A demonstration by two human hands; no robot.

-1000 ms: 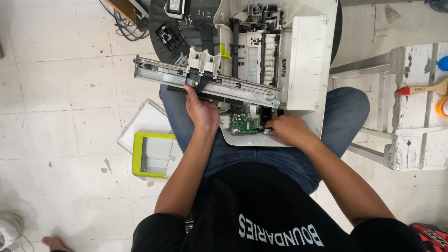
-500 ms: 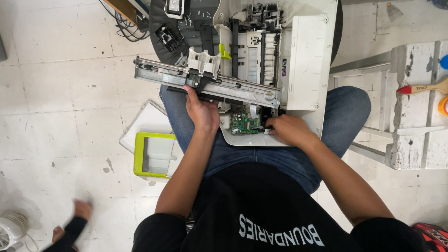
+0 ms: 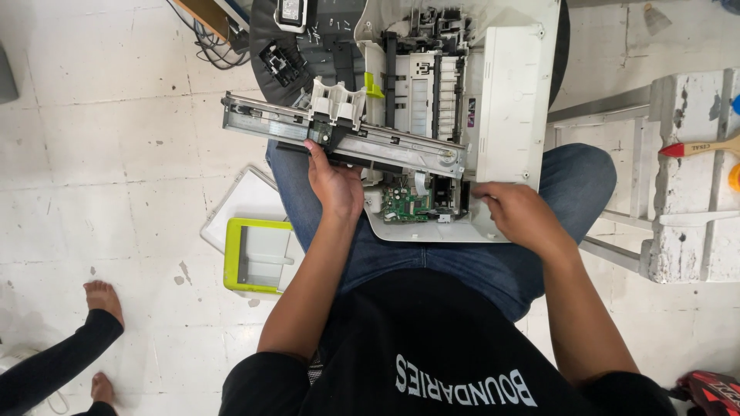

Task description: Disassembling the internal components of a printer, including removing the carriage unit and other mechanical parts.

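A dismantled white printer body (image 3: 509, 100) rests on my lap, its insides exposed. A long grey metal carriage rail (image 3: 262, 119) with a white carriage block (image 3: 335, 104) lies across it and sticks out to the left. My left hand (image 3: 335, 181) grips this rail from below near its middle. My right hand (image 3: 516, 212) rests on the printer's near right edge, next to the green circuit board (image 3: 405, 204); I cannot tell whether it holds anything.
A white tray with a lime-green frame (image 3: 258, 254) lies on the tiled floor at my left. A paint-stained white stepladder (image 3: 686, 177) with a brush stands at my right. Another person's bare feet (image 3: 104, 300) are at the lower left. Black parts and cables lie beyond the printer.
My right hand has slid rightward from the circuit board to the printer's near right edge. The other person's feet have come further into view at the lower left.
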